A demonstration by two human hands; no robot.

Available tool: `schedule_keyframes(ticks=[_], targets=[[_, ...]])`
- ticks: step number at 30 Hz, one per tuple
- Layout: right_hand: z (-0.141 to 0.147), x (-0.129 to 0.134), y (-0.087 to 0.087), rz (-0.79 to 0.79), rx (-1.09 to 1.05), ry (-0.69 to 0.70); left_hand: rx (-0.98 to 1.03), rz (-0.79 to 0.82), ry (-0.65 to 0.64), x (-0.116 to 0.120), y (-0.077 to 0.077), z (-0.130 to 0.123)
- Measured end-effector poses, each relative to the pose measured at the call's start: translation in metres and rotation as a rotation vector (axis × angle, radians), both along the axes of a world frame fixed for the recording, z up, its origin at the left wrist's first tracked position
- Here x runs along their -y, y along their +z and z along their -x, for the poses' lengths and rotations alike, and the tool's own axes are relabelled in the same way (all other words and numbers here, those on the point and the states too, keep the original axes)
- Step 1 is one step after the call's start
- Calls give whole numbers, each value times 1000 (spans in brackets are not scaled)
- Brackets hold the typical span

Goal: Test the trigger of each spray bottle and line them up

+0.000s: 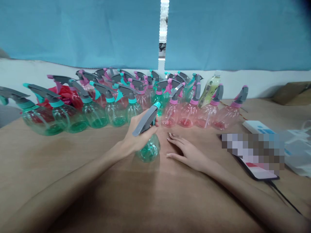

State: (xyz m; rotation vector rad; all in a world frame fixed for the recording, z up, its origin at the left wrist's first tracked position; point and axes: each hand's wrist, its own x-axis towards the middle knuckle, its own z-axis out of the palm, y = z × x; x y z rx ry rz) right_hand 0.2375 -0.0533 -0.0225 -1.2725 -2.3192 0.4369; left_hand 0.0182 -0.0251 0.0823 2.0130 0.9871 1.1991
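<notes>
My left hand point(138, 131) is wrapped around the neck of a green spray bottle point(148, 150), just below its grey trigger head with a teal nozzle. The bottle is close to the tabletop; I cannot tell whether its base touches. To its right, my right hand point(186, 150) lies flat on the table with fingers stretched out, holding nothing. Behind my hands stand green spray bottles point(119, 113) with teal collars on the left and pink spray bottles point(188, 115) with pink collars on the right. Several more stand in rows behind them.
A phone point(261, 170) with a cable lies at the right, beside a white box point(259, 127) and a clear plastic bag point(297, 145). A drink bottle point(211, 89) leans behind the pink bottles. A red bag point(65, 94) sits at the left back. A blue curtain point(85, 32) hangs behind.
</notes>
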Motion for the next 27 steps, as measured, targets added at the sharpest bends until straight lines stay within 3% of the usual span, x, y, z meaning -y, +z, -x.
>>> schedule_keyframes(ticks=[7,14,21,27], targets=[[1,0,0,11,24,-6,-10,-14,-8,-3,-3,-2],[0,0,2,4,12,17,-3,-84,158,0,-10,-11],[15,14,30,82,-168,42,-13,-145,169,-1,-13,-11],[53,20,55,-21,-358,53,-6,-118,114,-1,-15,-6]])
